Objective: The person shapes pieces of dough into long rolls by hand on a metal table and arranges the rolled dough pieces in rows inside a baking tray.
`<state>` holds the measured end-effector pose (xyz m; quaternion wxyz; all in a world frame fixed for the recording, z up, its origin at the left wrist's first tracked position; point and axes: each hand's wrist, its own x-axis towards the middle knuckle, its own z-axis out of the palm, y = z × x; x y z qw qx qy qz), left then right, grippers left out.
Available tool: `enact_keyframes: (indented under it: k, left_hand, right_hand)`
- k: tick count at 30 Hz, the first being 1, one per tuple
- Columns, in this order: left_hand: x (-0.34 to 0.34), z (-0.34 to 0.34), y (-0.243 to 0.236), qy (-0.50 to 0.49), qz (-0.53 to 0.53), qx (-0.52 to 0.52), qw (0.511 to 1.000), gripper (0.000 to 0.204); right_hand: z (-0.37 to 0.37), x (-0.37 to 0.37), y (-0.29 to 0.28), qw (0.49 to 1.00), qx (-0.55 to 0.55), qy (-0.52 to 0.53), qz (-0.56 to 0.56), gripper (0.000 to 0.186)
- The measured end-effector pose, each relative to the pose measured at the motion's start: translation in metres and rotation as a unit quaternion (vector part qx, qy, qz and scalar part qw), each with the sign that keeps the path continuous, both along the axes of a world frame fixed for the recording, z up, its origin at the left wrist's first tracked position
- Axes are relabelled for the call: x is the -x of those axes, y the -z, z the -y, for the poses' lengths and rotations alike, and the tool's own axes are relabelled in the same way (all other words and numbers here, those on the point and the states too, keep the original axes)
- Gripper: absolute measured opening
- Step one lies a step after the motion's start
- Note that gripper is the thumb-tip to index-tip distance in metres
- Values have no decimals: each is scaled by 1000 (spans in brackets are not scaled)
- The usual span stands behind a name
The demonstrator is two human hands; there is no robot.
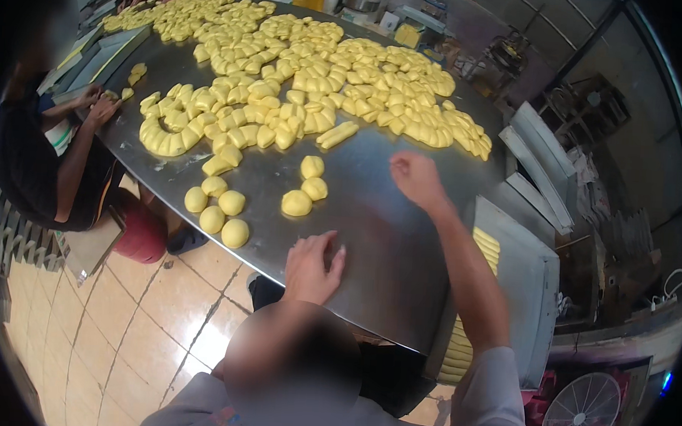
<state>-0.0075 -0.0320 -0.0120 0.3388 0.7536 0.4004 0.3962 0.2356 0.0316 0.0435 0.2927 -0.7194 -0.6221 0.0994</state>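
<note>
My left hand (pixel 315 267) is over the near edge of the metal table, thumb and fingers apart, with nothing visible in it. Farther right and higher, my right hand (pixel 418 178) is curled closed above the tabletop; whatever its fingers may hold is hidden. Just left of it lie two yellow dough rolls (pixel 337 135) side by side. A short row of rounded dough pieces (pixel 311 188) sits between my hands and the large spread of cut dough. Left of my left hand, several smooth dough balls (pixel 234 234) are clustered near the table edge.
A large spread of yellow dough pieces (pixel 317 73) covers the table's far part. Under my right forearm, a tray (pixel 518 299) holds dough strips (pixel 457 350). Empty-looking metal trays (pixel 540 165) stand at right. A co-worker's hands (pixel 103 108) work at the left edge.
</note>
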Motion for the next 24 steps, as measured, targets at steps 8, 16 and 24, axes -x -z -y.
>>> enact_keyframes:
  k: [8, 16, 24]
  left_hand:
    - [15, 1, 14, -70, 66, -81, 992, 15]
    - [13, 1, 8, -49, 63, -44, 996, 14]
    - [18, 1, 9, -41, 38, -105, 993, 12]
  right_hand:
    - [-38, 110, 24, 991, 78, -106, -21, 22]
    - [-32, 133, 5, 978, -22, -203, 51, 30]
    - [-98, 161, -17, 968, -122, -215, 31, 23]
